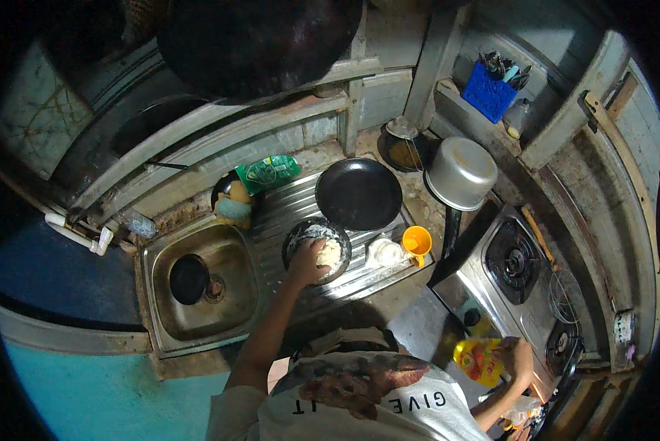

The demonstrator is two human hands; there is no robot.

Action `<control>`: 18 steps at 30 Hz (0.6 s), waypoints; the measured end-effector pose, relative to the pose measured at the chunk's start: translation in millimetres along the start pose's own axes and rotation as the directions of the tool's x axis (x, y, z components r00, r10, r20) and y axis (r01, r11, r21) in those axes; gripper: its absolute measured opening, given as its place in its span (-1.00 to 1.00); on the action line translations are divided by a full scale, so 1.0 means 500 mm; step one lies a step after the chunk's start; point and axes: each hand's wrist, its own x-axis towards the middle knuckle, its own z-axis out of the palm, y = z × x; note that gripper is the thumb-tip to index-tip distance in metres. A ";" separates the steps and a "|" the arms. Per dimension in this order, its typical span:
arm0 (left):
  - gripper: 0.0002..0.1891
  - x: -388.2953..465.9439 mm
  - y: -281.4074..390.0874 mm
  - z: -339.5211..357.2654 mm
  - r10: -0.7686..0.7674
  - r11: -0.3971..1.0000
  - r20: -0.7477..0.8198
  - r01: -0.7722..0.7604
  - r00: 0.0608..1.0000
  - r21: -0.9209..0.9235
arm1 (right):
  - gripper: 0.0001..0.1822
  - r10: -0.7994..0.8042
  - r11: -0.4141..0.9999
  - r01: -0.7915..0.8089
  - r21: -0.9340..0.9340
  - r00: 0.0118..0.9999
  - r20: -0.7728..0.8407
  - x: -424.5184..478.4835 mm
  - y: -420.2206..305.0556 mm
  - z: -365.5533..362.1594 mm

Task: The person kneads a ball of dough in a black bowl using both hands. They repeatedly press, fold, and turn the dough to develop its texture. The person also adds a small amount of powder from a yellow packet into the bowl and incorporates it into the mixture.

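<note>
My left hand (309, 259) reaches into a dark round bowl (293, 236) on the steel drainboard, its fingers curled against a pale lump of dough (330, 253). White flour coats the inside of the bowl. Off to the right, my right hand (517, 361) grips a yellow pouch (476, 361) by one end, beside the front of the gas stove. Right of the bowl lies a small clear bag of white powder (386, 252). An orange mug (416, 241) stands against it.
A black frying pan (358, 193) sits behind the bowl. The steel sink (225, 320) at left holds a small black pan (189, 279). An upturned aluminium pot (462, 172) stands near the gas stove (528, 314), where a wire whisk (562, 297) lies. A green packet (269, 173) lies by the wall.
</note>
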 end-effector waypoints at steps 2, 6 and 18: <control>-0.28 0.005 -0.008 -0.002 -0.014 0.999 0.028 0.015 1.000 -0.031 | -0.81 0.019 0.995 -0.003 0.095 0.986 -0.165 0.019 0.005 0.028; -0.27 0.017 -0.011 0.010 0.042 0.999 -0.143 -0.041 0.989 0.014 | -0.81 -0.106 0.983 0.087 -0.163 0.988 -0.111 0.058 -0.122 0.011; -0.73 0.060 -0.039 0.014 -0.039 0.995 -0.275 0.012 0.961 -0.099 | -0.86 -0.588 0.805 0.555 -0.210 0.794 -0.156 0.166 -0.369 -0.003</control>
